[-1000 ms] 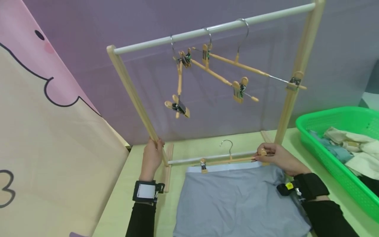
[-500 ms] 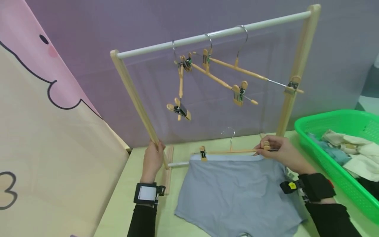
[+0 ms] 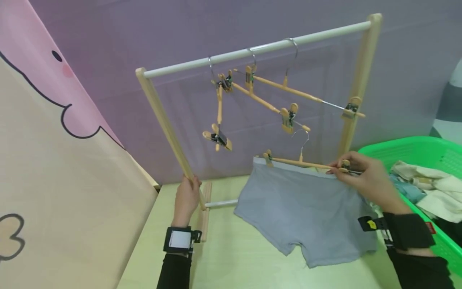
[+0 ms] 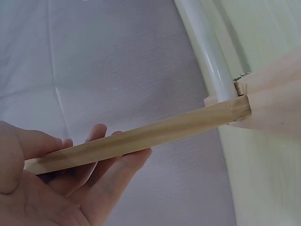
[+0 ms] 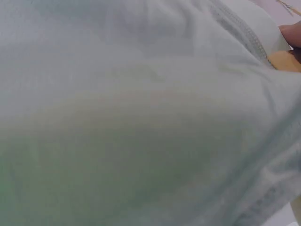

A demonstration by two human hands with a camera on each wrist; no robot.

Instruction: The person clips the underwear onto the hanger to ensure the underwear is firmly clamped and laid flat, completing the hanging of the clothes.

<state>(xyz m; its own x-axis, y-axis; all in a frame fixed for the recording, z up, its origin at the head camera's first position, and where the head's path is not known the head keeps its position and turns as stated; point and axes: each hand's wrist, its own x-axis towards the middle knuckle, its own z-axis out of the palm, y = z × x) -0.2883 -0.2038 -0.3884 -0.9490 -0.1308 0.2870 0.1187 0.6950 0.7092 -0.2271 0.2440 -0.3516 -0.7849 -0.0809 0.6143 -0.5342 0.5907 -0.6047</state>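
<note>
Since the earlier frame, we observe the hanger (image 3: 314,164) and its clipped shorts (image 3: 299,204) displaced upward and to the right; both lie right of centre in the head view. We find the right grip (image 3: 375,180) pinching the hanger at its right clip (image 3: 345,164), the left grip (image 3: 187,196) clasping the post (image 3: 165,124). Three other hangers (image 3: 265,103) hang from the rail (image 3: 267,47), upper centre.

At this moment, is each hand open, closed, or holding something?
Left hand: closed, holding the pale, straight wooden post.
Right hand: closed, holding the tan, bar-shaped hanger bearing grey fabric shorts.
</note>
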